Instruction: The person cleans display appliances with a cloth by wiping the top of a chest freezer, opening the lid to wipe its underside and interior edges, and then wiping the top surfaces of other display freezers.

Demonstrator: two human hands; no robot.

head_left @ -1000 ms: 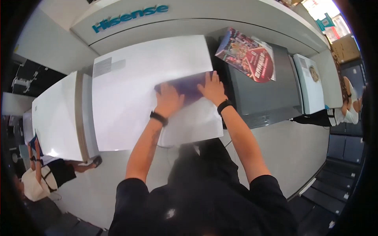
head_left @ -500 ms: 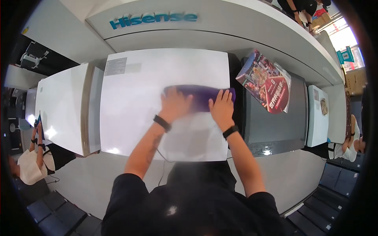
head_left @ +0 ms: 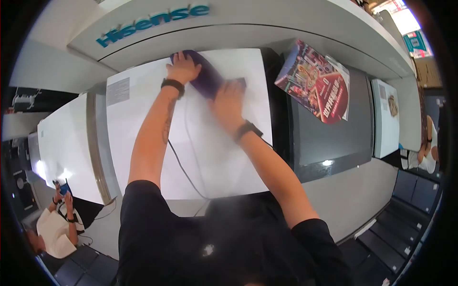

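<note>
A purple cloth (head_left: 208, 75) lies slantwise across the white top of an appliance (head_left: 143, 138), near its back edge. My left hand (head_left: 184, 70) presses flat on the cloth's far left end with fingers spread. On the near right end rests my right hand (head_left: 228, 106), blurred by motion, its fingers stretched over the fabric. Both wrists wear black bands. A thin dark cable (head_left: 180, 164) hangs down by my left forearm and reaches the appliance's front edge.
To the right, a promotional leaflet (head_left: 317, 86) lies on a dark grey appliance (head_left: 329, 145). Another white appliance (head_left: 67, 148) stands left, with a person (head_left: 59, 226) beside it. Behind is a ledge with Hisense lettering (head_left: 152, 24). A second person (head_left: 424, 148) is at the far right.
Both hands have pushed the cloth left and toward the back edge. It has turned from lying sideways to slanting. The head view has also shifted and tilted.
</note>
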